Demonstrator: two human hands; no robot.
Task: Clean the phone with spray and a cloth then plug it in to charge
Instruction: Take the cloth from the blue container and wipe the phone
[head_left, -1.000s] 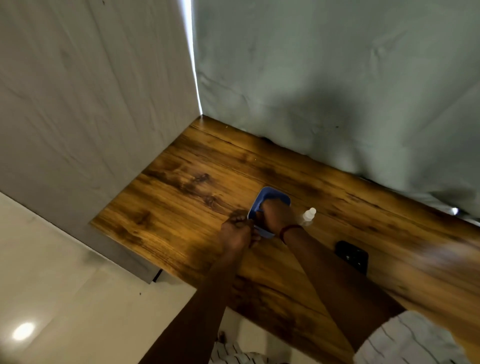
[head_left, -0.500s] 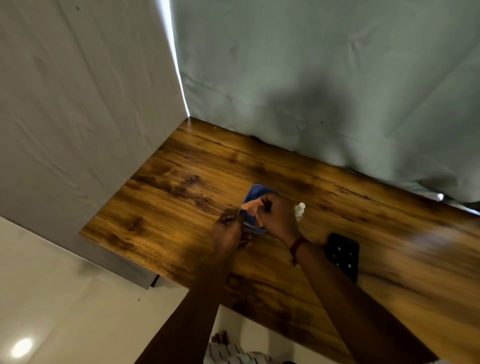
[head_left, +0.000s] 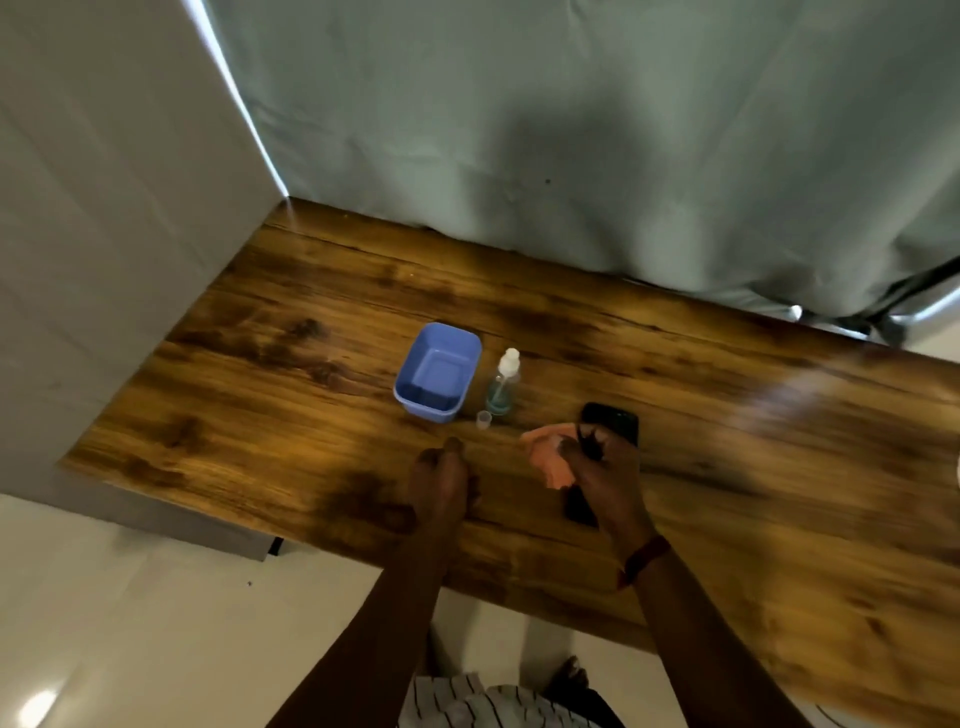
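Note:
A black phone (head_left: 615, 422) lies flat on the wooden table (head_left: 291, 395), right of centre. My right hand (head_left: 608, 480) is above the phone's near half and grips a crumpled orange cloth (head_left: 549, 460), which hangs just left of the phone. The middle of the phone is hidden by hand and cloth. A clear spray bottle (head_left: 503, 387) with a white head and bluish liquid stands upright behind the cloth, with its small clear cap (head_left: 484, 419) on the table beside it. My left hand (head_left: 441, 486) rests curled on the table near the front edge, with nothing seen in it.
An empty blue plastic tub (head_left: 437, 371) stands just left of the spray bottle. A grey-green cloth backdrop (head_left: 571, 156) hangs along the table's far edge and a pale panel (head_left: 104, 234) closes the left end. The table's front edge runs just below my wrists.
Both hands have left the blue tub. My right hand has carried the orange cloth out of it to the right, over the phone; my left hand has drawn back toward the front edge.

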